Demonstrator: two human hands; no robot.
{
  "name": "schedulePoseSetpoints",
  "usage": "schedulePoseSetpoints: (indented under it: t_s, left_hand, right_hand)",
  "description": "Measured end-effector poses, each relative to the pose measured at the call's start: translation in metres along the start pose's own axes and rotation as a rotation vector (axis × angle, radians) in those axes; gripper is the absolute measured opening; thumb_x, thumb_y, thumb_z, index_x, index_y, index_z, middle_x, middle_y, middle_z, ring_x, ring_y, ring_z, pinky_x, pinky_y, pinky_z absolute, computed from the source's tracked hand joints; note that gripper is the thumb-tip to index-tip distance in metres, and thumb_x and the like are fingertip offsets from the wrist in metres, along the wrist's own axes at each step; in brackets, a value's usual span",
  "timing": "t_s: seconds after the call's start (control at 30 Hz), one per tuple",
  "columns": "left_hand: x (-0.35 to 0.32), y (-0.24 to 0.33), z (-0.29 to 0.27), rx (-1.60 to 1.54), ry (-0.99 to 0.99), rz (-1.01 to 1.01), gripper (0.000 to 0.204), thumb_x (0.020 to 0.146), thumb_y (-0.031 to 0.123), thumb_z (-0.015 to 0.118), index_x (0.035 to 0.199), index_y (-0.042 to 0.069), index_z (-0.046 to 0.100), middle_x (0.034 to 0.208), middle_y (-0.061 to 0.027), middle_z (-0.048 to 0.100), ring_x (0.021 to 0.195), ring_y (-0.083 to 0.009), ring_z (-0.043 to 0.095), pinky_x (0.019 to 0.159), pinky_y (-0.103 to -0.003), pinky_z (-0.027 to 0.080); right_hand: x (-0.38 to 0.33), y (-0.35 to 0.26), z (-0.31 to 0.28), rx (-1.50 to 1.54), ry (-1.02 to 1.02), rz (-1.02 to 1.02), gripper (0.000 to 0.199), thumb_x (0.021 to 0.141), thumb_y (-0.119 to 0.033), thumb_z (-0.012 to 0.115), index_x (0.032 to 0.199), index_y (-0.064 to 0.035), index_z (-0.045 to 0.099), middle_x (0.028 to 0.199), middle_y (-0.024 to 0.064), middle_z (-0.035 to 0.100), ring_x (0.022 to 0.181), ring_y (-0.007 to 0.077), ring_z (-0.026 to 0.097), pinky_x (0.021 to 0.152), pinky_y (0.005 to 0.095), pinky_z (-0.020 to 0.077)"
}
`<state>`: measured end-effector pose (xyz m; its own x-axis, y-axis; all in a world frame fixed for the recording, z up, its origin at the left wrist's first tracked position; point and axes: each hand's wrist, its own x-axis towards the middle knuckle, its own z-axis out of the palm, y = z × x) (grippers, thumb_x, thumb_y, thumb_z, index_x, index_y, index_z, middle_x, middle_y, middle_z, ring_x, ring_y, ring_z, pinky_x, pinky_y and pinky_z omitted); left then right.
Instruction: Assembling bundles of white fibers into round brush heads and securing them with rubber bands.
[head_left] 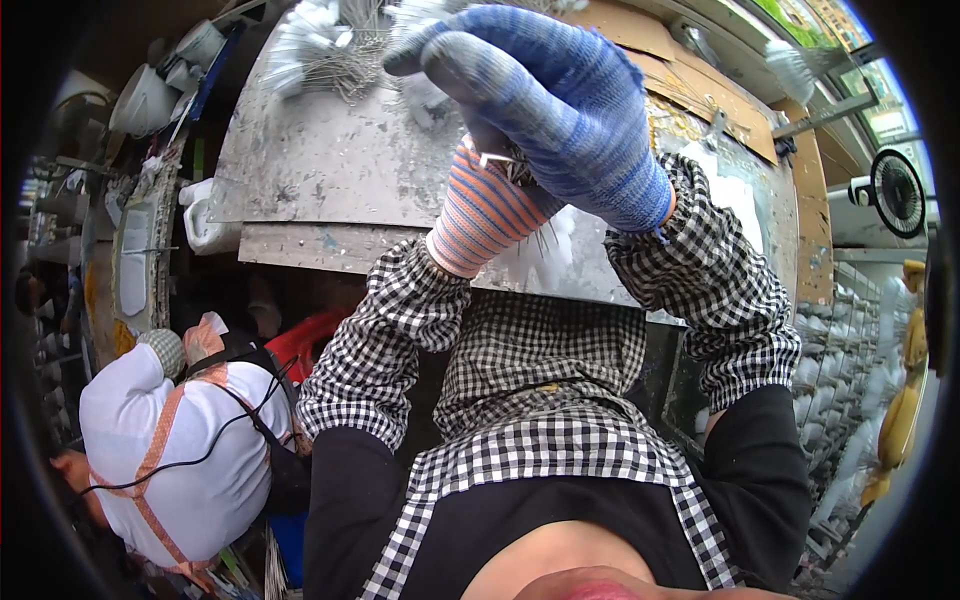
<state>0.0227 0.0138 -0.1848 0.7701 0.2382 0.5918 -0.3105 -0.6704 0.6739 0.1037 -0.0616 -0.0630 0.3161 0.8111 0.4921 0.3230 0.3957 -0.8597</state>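
Note:
My left hand (490, 205), in an orange and grey striped knit glove, is closed round a bundle of thin wire-stemmed pieces with white ends (552, 252). Dark wire tips stick out above the fist, and the blurred white ends hang below it. My right hand (575, 115), in a blue knit glove with a grey coating, is stretched flat over the top of the bundle, its fingers pointing left. It partly hides the left fingers; whether it touches the wire tips I cannot tell. Further back on the worktable (330, 170) lie more loose wire-stemmed white pieces (335, 68).
Cardboard sheets (705, 90) cover the back right of the table. A fan (897, 193) stands at the right, near racks of white pieces (845, 370). At the left another person in a white top (190, 450) bends low, near a white jug (210, 222).

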Motion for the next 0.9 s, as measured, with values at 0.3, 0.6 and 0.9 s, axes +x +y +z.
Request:
schedulePoseSetpoints:
  t_s: [0.3, 0.6, 0.9]
  left_hand:
    - [-0.009, -0.014, 0.096, -0.390, 0.047, -0.072, 0.045, 0.089, 0.006, 0.069, 0.131, 0.005, 0.055, 0.110, -0.0118, 0.069, 0.097, -0.0202, 0.067, 0.086, -0.031, 0.055]
    - [-0.023, 0.044, 0.071, -1.499, 0.224, -0.685, 0.028, 0.095, 0.007, 0.066, 0.122, 0.007, 0.061, 0.103, -0.0066, 0.068, 0.090, -0.0189, 0.066, 0.080, -0.031, 0.054]
    - [-0.023, 0.060, 0.056, -0.935, 0.181, -0.406, 0.022, 0.095, 0.009, 0.067, 0.116, 0.006, 0.064, 0.099, -0.0056, 0.068, 0.087, -0.0173, 0.065, 0.077, -0.030, 0.054]
  right_hand:
    - [-0.062, -0.038, -0.071, -0.589, -0.098, -0.554, 0.050, 0.099, -0.031, 0.060, 0.142, -0.0041, 0.054, 0.134, 0.0167, 0.062, 0.118, 0.0277, 0.063, 0.104, 0.0410, 0.0469]
    - [-0.077, -0.020, -0.052, -0.974, -0.148, -0.577, 0.062, 0.096, -0.054, 0.057, 0.140, -0.0103, 0.057, 0.121, 0.0169, 0.066, 0.116, 0.0315, 0.063, 0.102, 0.0434, 0.0472]
    - [-0.081, -0.009, -0.065, -0.701, -0.162, -0.363, 0.090, 0.087, -0.077, 0.053, 0.142, -0.0052, 0.053, 0.119, 0.0210, 0.068, 0.113, 0.0352, 0.065, 0.097, 0.0457, 0.0520]
